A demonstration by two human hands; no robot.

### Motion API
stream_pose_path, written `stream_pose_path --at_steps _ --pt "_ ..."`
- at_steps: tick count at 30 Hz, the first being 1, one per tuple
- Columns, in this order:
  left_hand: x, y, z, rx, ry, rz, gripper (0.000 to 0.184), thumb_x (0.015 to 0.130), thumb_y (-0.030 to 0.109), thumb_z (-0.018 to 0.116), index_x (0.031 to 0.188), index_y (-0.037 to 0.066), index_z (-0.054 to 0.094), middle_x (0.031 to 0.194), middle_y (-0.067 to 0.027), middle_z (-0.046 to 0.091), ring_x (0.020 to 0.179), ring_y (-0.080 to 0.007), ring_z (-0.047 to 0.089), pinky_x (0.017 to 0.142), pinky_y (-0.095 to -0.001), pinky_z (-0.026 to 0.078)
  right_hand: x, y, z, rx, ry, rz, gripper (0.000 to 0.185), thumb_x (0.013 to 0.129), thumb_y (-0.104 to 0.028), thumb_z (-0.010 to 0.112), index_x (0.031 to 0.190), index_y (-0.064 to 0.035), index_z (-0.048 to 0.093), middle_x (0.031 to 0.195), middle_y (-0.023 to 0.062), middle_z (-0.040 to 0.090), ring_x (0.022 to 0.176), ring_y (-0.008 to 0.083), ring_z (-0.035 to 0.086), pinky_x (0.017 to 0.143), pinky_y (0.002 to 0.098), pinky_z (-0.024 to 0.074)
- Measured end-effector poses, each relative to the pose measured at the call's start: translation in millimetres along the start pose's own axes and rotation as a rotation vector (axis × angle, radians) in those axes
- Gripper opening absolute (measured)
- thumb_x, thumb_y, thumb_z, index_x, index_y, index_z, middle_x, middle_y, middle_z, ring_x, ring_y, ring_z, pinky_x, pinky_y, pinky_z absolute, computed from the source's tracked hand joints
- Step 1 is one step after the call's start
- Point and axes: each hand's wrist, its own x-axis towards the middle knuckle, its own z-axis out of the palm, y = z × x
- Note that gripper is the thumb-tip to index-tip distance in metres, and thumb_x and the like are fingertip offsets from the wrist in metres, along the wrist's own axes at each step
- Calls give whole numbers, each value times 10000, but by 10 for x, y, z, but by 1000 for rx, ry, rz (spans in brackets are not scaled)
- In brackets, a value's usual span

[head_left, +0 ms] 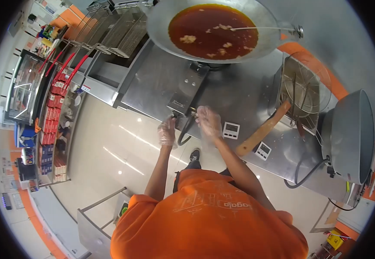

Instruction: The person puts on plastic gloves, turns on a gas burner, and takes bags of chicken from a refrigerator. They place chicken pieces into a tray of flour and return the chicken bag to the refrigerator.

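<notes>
Both my hands wear clear plastic gloves at the front edge of a steel counter. My left hand (167,131) is closed at the small dark control knob (174,115) on the front of a gas burner (183,96). My right hand (209,121) has its fingers curled beside the burner's hose fitting (193,111); what they hold, if anything, is hidden. A dark gas hose (185,134) loops down between the hands. On the burner sits a wide wok (157,32) of reddish-brown oil (213,32) with pale bits floating in it. A thermometer probe (261,28) reaches into the oil from the right rim.
Two small digital timers (231,130) lie right of my hand, with a wooden-handled tool (265,129) between them. A wire-strainer container (289,73) and a large grey pot (347,136) stand farther right. Fryer baskets (125,36) with red handles are at left.
</notes>
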Motion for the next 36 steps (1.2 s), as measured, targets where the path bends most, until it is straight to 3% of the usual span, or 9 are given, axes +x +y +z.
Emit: stream_pose_path --at_steps 2,3,8,12,22,30,32,33,36 --pt "42 -37 -7 143 -87 6 273 958 264 591 997 13 692 853 -182 691 752 -268 672 704 -382 499 174 -62 248 -16 2 132 228 968 -261 595 1020 -40 613 791 20 641 599 88 580 534 248 481" --pt "34 46 -23 -60 22 135 246 957 238 578 982 15 678 857 -190 678 779 -317 664 718 -414 499 235 -86 357 -8 1 286 268 963 -309 603 992 -42 614 751 31 639 558 94 572 507 256 469" --pt "117 -29 -58 -109 -23 293 220 948 221 564 1057 41 627 912 -197 658 825 -396 627 721 -467 495 131 -251 714 -151 96 331 320 952 -360 617 936 -41 598 676 40 623 520 98 552 474 251 436" --pt "137 -84 -28 -45 -20 385 133 934 179 551 985 56 556 779 -207 603 733 -419 594 643 -519 470 128 -199 856 -88 223 306 336 984 -319 557 848 -16 606 620 53 615 490 130 550 449 313 422" --pt "74 79 48 -53 -103 47 122 920 167 548 926 46 566 740 -229 633 683 -425 625 586 -516 483 126 -68 935 8 317 355 266 990 -298 562 973 -32 570 624 82 612 438 121 525 394 256 402" --pt "142 242 -111 -547 -105 -431 297 895 290 611 817 18 699 731 -232 656 654 -393 638 600 -447 473 59 -167 1003 -17 309 324 265 999 -300 552 936 -43 551 631 85 615 454 126 531 404 255 401" --pt "113 129 132 -811 -34 -617 323 879 312 638 797 9 714 712 -214 670 624 -347 648 600 -432 478 70 -153 998 -36 309 306 271 995 -307 560 922 -46 553 627 83 611 463 125 534 412 255 403" --pt "127 99 148 -909 -99 -689 314 879 274 706 807 -31 697 697 -60 670 618 -132 637 564 -315 508 74 -135 988 -78 301 288 284 993 -316 563 903 -46 554 624 81 609 473 128 537 422 260 408" --pt "123 78 252 -1183 -80 -769 290 884 250 705 800 -26 682 687 -60 640 602 -144 629 539 -310 510 68 -158 984 -58 283 285 283 991 -316 567 899 -48 558 620 76 602 475 133 533 424 265 407"
